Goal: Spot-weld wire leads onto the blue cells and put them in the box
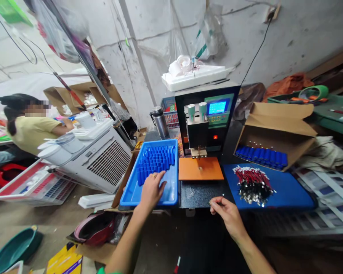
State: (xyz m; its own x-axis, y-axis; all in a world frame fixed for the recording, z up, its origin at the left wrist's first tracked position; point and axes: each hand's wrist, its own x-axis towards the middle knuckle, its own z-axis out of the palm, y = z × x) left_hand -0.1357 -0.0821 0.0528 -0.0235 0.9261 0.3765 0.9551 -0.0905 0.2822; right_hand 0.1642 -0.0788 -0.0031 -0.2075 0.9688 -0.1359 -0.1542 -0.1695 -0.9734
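Note:
My left hand (153,189) reaches over the blue plastic tray (160,199), thumb and index finger apart, fingertips at the nearest blue cylindrical cells (153,163). The cells stand upright in packed rows; whether my fingers touch one is unclear. My right hand (224,213) is pinched closed in front of the black bench top, on something too small to make out. Between my hands is a spot-welding machine (198,129) with a lit screen and an orange plate (201,169) under its electrodes. Right of it lies a bundle of red and black wire leads (253,184) with white ends.
An open cardboard box (274,139) holds more blue cells, some with wires, on the right. A steel flask (159,121) stands behind the tray. At left are an air cooler (103,163), a crate (48,182) and a seated person in a yellow shirt (34,133).

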